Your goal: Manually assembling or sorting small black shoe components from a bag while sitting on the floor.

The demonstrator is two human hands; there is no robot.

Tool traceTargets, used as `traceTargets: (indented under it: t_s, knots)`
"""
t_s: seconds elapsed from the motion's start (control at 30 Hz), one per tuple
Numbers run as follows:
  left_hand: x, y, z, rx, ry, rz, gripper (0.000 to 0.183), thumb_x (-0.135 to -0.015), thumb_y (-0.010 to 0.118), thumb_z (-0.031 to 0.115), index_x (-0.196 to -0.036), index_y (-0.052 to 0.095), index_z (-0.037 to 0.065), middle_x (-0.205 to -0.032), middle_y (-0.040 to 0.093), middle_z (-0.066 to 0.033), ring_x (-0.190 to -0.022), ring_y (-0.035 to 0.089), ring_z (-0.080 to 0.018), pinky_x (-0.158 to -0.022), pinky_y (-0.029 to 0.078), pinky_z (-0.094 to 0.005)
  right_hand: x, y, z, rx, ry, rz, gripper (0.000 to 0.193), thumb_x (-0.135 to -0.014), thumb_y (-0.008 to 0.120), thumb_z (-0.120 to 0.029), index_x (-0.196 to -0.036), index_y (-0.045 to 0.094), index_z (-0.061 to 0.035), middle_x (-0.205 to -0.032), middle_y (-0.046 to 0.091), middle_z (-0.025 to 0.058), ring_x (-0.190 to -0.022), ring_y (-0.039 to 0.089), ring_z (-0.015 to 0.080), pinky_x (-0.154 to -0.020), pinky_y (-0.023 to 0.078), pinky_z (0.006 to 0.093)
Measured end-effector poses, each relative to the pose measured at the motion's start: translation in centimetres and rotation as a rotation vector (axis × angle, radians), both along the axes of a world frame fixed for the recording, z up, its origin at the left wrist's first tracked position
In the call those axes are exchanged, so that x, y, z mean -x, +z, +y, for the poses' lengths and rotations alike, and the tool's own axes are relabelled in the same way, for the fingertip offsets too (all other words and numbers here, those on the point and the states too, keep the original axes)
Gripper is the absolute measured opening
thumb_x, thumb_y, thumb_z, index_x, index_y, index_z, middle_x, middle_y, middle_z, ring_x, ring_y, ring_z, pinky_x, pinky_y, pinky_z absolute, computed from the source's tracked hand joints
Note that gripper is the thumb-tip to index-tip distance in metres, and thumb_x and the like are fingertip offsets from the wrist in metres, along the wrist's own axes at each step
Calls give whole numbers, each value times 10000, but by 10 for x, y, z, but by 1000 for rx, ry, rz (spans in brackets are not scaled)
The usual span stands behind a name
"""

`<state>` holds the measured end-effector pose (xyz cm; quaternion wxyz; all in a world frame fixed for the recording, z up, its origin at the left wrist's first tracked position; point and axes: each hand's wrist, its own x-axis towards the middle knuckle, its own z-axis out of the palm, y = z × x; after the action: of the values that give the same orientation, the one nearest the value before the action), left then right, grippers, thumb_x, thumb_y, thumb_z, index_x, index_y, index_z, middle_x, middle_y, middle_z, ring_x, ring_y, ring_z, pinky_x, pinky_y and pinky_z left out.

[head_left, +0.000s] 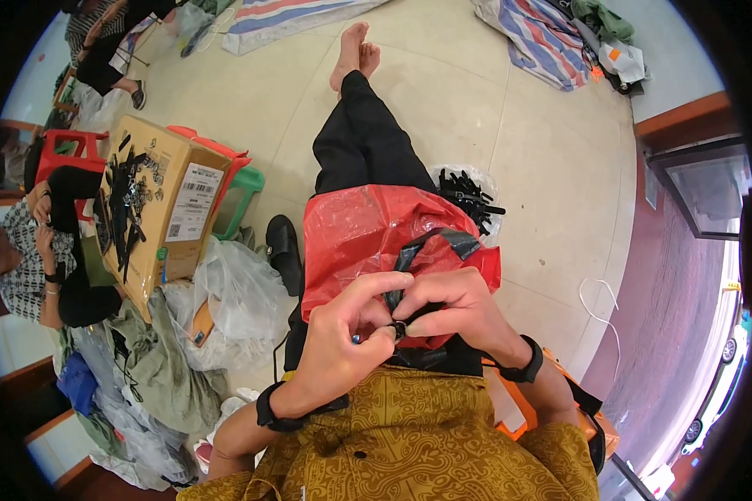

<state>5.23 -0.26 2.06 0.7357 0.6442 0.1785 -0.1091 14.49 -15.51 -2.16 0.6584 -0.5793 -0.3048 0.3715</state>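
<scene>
Over my lap the fingertips of my left hand [348,324] and my right hand [454,311] meet, pinched together on a small black shiny piece [399,329]. Its exact kind is too small to make out, and the fingers cover part of it. A tiny blue spot shows beside the left fingers. Beneath both hands a red plastic bag [351,221] lies spread across my thighs. A black strip [455,242] runs over the bag close to my right hand. Each wrist wears a black band.
Black straps [468,194] lie piled on clear plastic right of my legs. To the left, a cardboard box [171,179] carries black straps and small metal pieces; a co-worker [29,259] sits beside it. Plastic bags [242,284], a black shoe [284,255] and a white cord [603,313] lie on the floor.
</scene>
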Motion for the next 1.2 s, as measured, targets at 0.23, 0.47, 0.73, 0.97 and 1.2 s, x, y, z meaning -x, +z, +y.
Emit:
traceTargets:
  t_s: [0.23, 0.47, 0.73, 0.97, 1.2]
  knots:
    - [3, -3, -4, -401, -7, -135, 442, -659, 505, -57, -1086, 518, 53, -575, 520, -36, -511, 501, -68, -515, 419, -218, 7, 10, 9, 127, -82, -336, 118, -637, 626, -51, -748, 609, -14, -679, 587, 40, -606, 539, 103, -540, 413, 244]
    - [11, 1, -5, -181, -19, -114, 405, -731, 542, -37, -1124, 463, 21, -736, 566, -54, -649, 549, -79, -585, 449, -217, 9, 2, 3, 83, -95, 188, 115, -627, 605, 2, -742, 599, 5, -648, 578, 25, -590, 526, 71, -488, 379, 220]
    - [15, 0, -7, 239, 10, -252, 371, -756, 565, -50, -1110, 458, -20, -966, 538, -80, -861, 552, -123, -737, 468, -240, 19, 5, 5, -288, -245, 618, 122, -613, 573, 76, -725, 576, 29, -652, 553, 57, -474, 463, 84, -437, 340, 199]
    - [7, -3, 3, -392, -57, -525, 287, -704, 609, -55, -980, 549, -2, -968, 546, -102, -914, 552, -198, -762, 453, -293, 24, 11, 7, -359, -248, 747, 105, -645, 576, 49, -746, 556, 27, -682, 557, 80, -547, 551, 143, -499, 475, 238]
    - [-2, -4, 4, -393, -31, -652, 300, -645, 651, -13, -930, 560, 5, -986, 556, -97, -960, 520, -216, -780, 428, -302, 25, 14, 12, -319, -253, 691, 90, -648, 598, 10, -729, 561, 15, -690, 553, 52, -624, 555, 128, -559, 469, 244]
